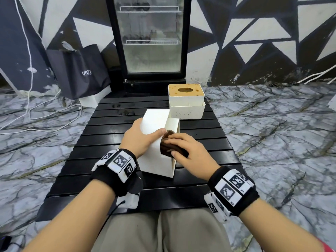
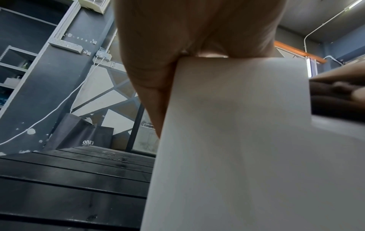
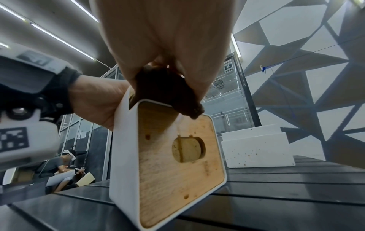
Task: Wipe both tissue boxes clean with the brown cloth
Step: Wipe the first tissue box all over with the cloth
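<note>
Item 1: near tissue box [image 1: 156,142], white, tipped on its side near the middle of the black slatted surface [image 1: 101,151]. In my right wrist view its wooden lid [image 3: 177,171] with the oval slot faces the camera, spotted with brown stains.

Item 2: my left hand [image 1: 140,137], wrapped over the box's upper side, fingers and thumb curled round it, steadying it.

Item 3: brown cloth [image 1: 171,146], bunched, pinched in my right hand [image 1: 189,151] and pressed on the box's upper right edge, where the lid meets the white wall.

Item 4: far tissue box [image 1: 185,100], upright toward the surface's far edge, right of centre, well apart from my hands. White walls speckled with small brown spots; wooden lid stained.

Item 5: surroundings. Glass-door fridge [image 1: 151,37] beyond the far edge; dark paper bag [image 1: 80,70] on the floor off the far left corner; white cables [image 1: 36,117] on the marble floor.
</note>
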`<state>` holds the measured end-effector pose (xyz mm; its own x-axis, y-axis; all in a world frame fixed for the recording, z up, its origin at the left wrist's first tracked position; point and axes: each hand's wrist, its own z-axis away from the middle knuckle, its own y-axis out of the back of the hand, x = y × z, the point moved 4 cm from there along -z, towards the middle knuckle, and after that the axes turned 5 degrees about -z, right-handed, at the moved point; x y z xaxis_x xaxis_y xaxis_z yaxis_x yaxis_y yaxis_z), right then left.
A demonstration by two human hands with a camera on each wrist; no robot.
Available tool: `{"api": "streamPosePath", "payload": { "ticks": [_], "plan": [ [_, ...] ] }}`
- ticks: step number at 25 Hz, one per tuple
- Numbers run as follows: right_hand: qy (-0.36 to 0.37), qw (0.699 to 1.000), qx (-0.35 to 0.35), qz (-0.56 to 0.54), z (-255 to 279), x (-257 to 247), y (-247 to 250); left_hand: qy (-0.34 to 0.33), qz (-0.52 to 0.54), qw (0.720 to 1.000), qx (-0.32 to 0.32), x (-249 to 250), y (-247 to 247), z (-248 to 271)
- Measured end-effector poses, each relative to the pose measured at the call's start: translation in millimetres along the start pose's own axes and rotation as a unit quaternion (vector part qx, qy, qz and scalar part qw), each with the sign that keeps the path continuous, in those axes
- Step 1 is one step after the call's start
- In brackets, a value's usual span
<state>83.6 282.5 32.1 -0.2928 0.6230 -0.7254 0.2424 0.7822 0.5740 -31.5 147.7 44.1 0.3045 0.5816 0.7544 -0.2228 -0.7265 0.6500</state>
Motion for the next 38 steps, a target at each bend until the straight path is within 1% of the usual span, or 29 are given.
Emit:
{"api": "streamPosePath", "payload": {
  "ticks": [2, 4, 6, 8, 10, 13, 15, 18, 21, 22, 23, 24, 26, 27, 28, 29, 31, 33, 35, 36, 38],
  "plan": [
    [-0.008, 1.0, 0.004, -0.02, 5, 3, 9, 0.01, -0.001, 1.0, -0.001, -2, 0, 0],
    [-0.02, 0.999, 0.022, -0.03, 10, 10, 21, 0.011, 0.001, 1.0, -0.004, -1, 0, 1],
    [-0.036, 0.999, 0.035, -0.017, 15, 21, 30, 0.013, 0.004, 1.0, -0.003, 0, 1, 2],
    [-0.08, 0.996, 0.001, 0.032, 19, 35, 29, 0.017, 0.006, 1.0, 0.0, 1, 1, 3],
    [-0.121, 0.987, -0.062, 0.088, 22, 47, 20, 0.018, 0.008, 1.0, 0.002, 2, 1, 4],
    [-0.153, 0.968, -0.146, 0.135, 27, 59, 6, 0.019, 0.01, 1.0, 0.001, 2, 2, 4],
    [-0.167, 0.96, -0.168, 0.151, 30, 63, 2, 0.018, 0.01, 1.0, 0.001, 2, 2, 4],
    [-0.177, 0.958, -0.171, 0.151, 35, 67, 0, 0.018, 0.013, 1.0, -0.006, 1, 1, 3],
    [-0.181, 0.95, -0.198, 0.163, 37, 68, 2, 0.026, 0.031, 0.998, -0.037, -1, 4, 2],
    [-0.175, 0.953, -0.186, 0.163, 34, 64, 5, 0.031, 0.046, 0.997, -0.053, -1, 6, 1],
    [-0.16, 0.963, -0.153, 0.156, 30, 56, 11, 0.033, 0.06, 0.995, -0.066, -1, 10, 1],
    [-0.136, 0.975, -0.103, 0.142, 24, 45, 17, 0.024, 0.065, 0.995, -0.076, 0, 15, 1],
    [-0.069, 0.993, -0.002, 0.098, 11, 16, 26, -0.015, 0.038, 0.995, -0.09, 1, 22, 0],
    [-0.039, 0.996, 0.024, 0.077, 5, 0, 25, -0.038, 0.012, 0.995, -0.095, 0, 25, -1],
    [-0.013, 0.997, 0.029, 0.066, 0, -14, 20, -0.054, -0.021, 0.993, -0.101, -2, 26, -2],
    [0.009, 0.997, 0.016, 0.071, -4, -24, 12, -0.059, -0.054, 0.991, -0.108, -6, 27, -4],
    [0.029, 0.992, -0.026, 0.121, -10, -34, -7, -0.053, -0.105, 0.986, -0.12, -19, 31, -8],
    [-0.007, 0.984, -0.055, 0.17, -11, -31, -13, -0.044, -0.156, 0.981, -0.106, -29, 37, -6],
    [-0.045, 0.984, -0.037, 0.171, -10, -24, -4, -0.057, -0.179, 0.98, -0.06, -33, 47, 3],
    [-0.062, 0.985, -0.022, 0.159, -9, -20, 1, -0.065, -0.165, 0.984, -0.036, -31, 52, 9],
    [-0.097, 0.988, -0.013, 0.115, -10, -13, 7, -0.067, -0.084, 0.994, 0.003, -27, 60, 18]
  ]
}}
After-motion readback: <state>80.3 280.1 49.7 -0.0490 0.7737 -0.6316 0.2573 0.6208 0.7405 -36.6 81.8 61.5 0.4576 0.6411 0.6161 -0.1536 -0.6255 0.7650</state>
